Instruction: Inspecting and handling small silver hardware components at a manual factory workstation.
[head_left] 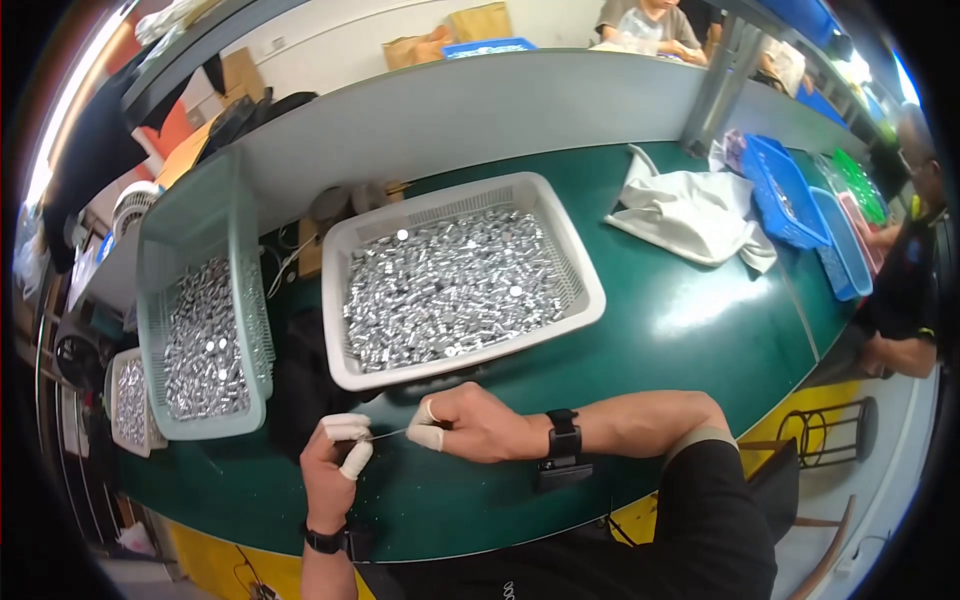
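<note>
White finger cots cover several fingertips of both hands. My right hand (475,425) pinches a thin, straight metal rod (389,434) between thumb and fingers. The rod's other end reaches the fingertips of my left hand (330,475). Those fingers are closed around something very small at the rod's end; its kind is hidden by the fingertips. Both hands are above the green table (450,505), just in front of a white plastic basket (465,371). Small, shiny metal cylinders (450,285) fill this basket.
At left, a pale green basket (205,428) and a smaller white basket (157,432) hold similar metal pieces. A white cloth (690,215) lies at the back right, beside a blue basket (805,238) and a light blue tray (848,286). Another person (900,290) is at the right edge.
</note>
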